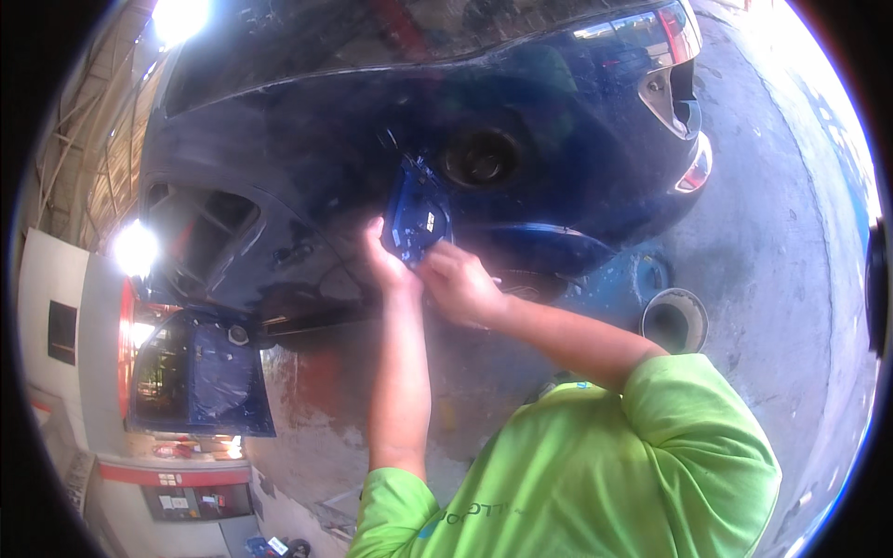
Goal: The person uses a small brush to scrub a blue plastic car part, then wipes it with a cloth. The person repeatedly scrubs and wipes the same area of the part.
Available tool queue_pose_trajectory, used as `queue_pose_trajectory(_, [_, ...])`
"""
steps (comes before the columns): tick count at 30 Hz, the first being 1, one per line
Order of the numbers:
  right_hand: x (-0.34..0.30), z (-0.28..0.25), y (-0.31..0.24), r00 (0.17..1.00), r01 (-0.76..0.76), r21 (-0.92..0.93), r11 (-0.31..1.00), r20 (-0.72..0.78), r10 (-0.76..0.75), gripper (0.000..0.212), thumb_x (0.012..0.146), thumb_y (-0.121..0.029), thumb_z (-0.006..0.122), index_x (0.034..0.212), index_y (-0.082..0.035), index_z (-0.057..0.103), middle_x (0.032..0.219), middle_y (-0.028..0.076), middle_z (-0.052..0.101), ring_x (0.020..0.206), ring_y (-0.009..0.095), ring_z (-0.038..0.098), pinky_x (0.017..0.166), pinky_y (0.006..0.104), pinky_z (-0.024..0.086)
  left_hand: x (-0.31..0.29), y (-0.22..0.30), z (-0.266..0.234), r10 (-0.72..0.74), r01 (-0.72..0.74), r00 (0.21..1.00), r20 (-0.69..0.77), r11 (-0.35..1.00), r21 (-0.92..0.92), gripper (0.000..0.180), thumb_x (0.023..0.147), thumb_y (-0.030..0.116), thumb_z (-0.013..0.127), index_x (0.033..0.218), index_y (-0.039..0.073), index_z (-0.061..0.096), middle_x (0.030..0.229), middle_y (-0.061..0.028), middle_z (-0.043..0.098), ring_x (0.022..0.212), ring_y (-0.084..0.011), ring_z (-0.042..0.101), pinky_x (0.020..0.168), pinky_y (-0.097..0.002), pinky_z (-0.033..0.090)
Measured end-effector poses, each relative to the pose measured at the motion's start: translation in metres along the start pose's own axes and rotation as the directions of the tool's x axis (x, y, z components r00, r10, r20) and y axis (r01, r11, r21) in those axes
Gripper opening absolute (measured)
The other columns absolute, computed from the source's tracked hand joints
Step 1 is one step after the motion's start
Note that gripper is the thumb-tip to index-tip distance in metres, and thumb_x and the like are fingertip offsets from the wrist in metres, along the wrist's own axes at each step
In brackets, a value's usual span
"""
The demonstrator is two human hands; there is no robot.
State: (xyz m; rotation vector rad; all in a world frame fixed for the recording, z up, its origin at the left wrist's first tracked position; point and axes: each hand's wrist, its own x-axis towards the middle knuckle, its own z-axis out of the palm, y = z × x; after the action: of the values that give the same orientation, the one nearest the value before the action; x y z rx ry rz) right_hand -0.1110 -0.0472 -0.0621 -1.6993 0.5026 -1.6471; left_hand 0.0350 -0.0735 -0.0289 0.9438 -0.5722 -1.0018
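A dark blue fuel flap (pixel 406 219), with small pale labels on the face turned to me, stands out beside the round dark fuel filler recess (pixel 481 158) in the car's side. My left hand (pixel 393 265) grips the flap's near end, thumb raised along its left edge. The fingers of my right hand (pixel 458 281) are bunched against the flap's lower right edge. A small pale tip shows beside that hand; what it belongs to is hidden. Whether the flap is joined to the car at its far end I cannot tell.
The dark blue car body (pixel 326 139) fills the far side, its tail light (pixel 679 33) at the upper right. An open car door (pixel 205 377) stands at the left. A round bucket (pixel 674 321) sits on the concrete floor (pixel 763 232) to the right.
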Motion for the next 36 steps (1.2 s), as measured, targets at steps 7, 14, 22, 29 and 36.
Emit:
queue_pose_trajectory(7, [-0.004,-0.006,0.004,0.999,0.031,0.045,0.999,0.037,-0.032,0.004,0.089,-0.002,0.068,0.092,-0.002,0.071,0.095,0.015,0.066,0.083,0.038,0.069,0.072,0.0457,0.057,0.004,0.006,-0.009,0.004,-0.011,0.998,0.066,0.994,0.111,0.053,0.101,0.045,0.041,0.116,0.001,0.067,0.112,-0.0116,0.072,0.102,-0.0256,0.070,0.093,-0.0405,0.056])
queue_pose_trajectory(14, [-0.013,0.000,0.009,1.000,0.013,0.073,0.997,-0.019,-0.011,0.010,0.086,-0.002,0.070,0.094,-0.003,0.075,0.095,0.015,0.066,0.082,0.037,0.068,0.071,0.0449,0.056,-0.007,0.016,0.004,-0.025,0.013,0.993,0.112,0.994,0.113,0.053,0.101,0.043,0.039,0.121,0.001,0.065,0.116,-0.0121,0.071,0.105,-0.0265,0.070,0.094,-0.0413,0.056])
queue_pose_trajectory(22, [-0.010,-0.006,0.008,0.999,-0.020,0.138,0.990,0.047,0.013,0.008,0.084,-0.001,0.068,0.091,-0.001,0.071,0.090,0.016,0.062,0.084,0.038,0.066,0.075,0.0463,0.055,-0.018,0.017,0.016,0.025,-0.019,0.999,-0.036,0.987,0.157,0.054,0.101,0.044,0.039,0.119,0.001,0.065,0.117,-0.0123,0.071,0.105,-0.0270,0.069,0.093,-0.0414,0.056])
queue_pose_trajectory(29, [-0.027,-0.010,0.034,0.988,0.058,0.086,0.995,0.139,-0.070,0.016,0.086,0.000,0.066,0.099,-0.004,0.073,0.094,0.015,0.063,0.085,0.036,0.067,0.075,0.0449,0.056,-0.018,0.018,0.021,-0.006,0.015,0.998,-0.070,0.992,0.128,0.053,0.100,0.044,0.041,0.119,0.000,0.066,0.115,-0.0122,0.072,0.104,-0.0261,0.069,0.095,-0.0415,0.055])
queue_pose_trajectory(36, [-0.022,-0.042,0.081,0.917,-0.398,-0.009,0.917,-0.037,0.397,0.014,0.093,-0.005,0.068,0.105,-0.002,0.074,0.085,0.015,0.068,0.075,0.033,0.068,0.070,0.0430,0.056,-0.019,0.006,0.031,0.584,-0.431,0.802,-0.125,0.711,0.556,0.028,0.094,0.022,0.056,0.102,-0.003,0.067,0.104,-0.0130,0.069,0.093,-0.0250,0.068,0.085,-0.0386,0.057])
